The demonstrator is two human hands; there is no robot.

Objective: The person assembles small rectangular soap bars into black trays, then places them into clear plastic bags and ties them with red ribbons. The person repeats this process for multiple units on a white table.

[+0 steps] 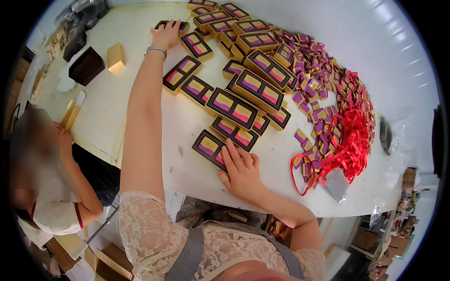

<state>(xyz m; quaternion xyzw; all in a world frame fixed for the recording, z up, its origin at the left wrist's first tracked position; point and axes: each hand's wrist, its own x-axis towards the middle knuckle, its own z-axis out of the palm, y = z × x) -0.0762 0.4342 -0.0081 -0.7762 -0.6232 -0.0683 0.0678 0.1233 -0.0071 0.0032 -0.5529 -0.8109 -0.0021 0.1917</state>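
head view: the person leans over a long white surface (140, 107). the left hand (166, 32) stretches far out toward 11 o'clock, fingers spread flat on a dark gift box (169, 24) at the far edge, its grip not closed round anything. the right hand (241, 167) lies near 6 o'clock, fingers spread and pressing down on the nearest box (209, 147), a black tray with gold and purple-pink panels lying flat just inside the near edge of the surface.

between the hands runs a loose band of like boxes (243, 89), several overlapping or leaning on one another. at 3 o'clock sits a heap of small gold and purple packets (318, 79) and a tangle of red ribbon (349, 140) trailing toward the near edge.

the risk, as a judgement: with the left arm stretched so far, its forearm passes just beside the row at 10 o'clock and could sweep boxes askew. the near box sits close to the edge, so a sliding push from the right hand may tip it off. the stacked boxes in the middle could slide if nudged, and the ribbon loop could snag a wrist. another person (51, 187) works at 8 o'clock, well apart.
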